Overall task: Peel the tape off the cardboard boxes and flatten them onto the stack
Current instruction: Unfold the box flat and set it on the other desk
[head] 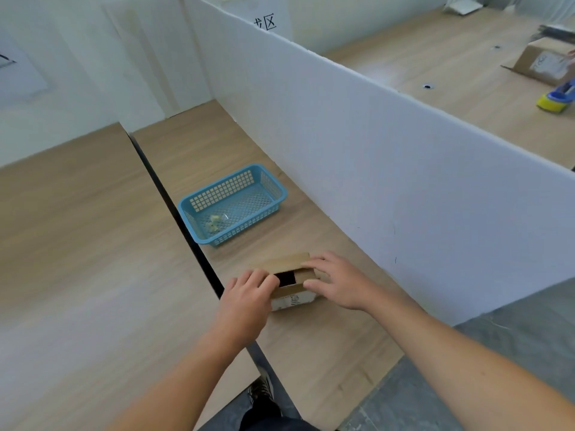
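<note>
Just beyond the box [287,263] sits a blue basket [186,201]

Blue plastic basket [233,206] on light wooden table [93,244], tall white partition [342,150] just beside it, blue-and-yellow tape dispenser [557,99] on far table, grey floor [513,353] at right

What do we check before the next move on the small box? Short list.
1. Grip: left hand holds the left end of the cardboard box, right hand rests on its top: ok.
2. Top flaps free: a dark gap shows between them: ok.
3. All tape off: underside and far sides hidden: cannot tell.
4. Blue basket for scraps: on the table beyond the box, a few scraps inside: ok.
5. Stack to flatten onto: none in view: cannot tell.
</note>
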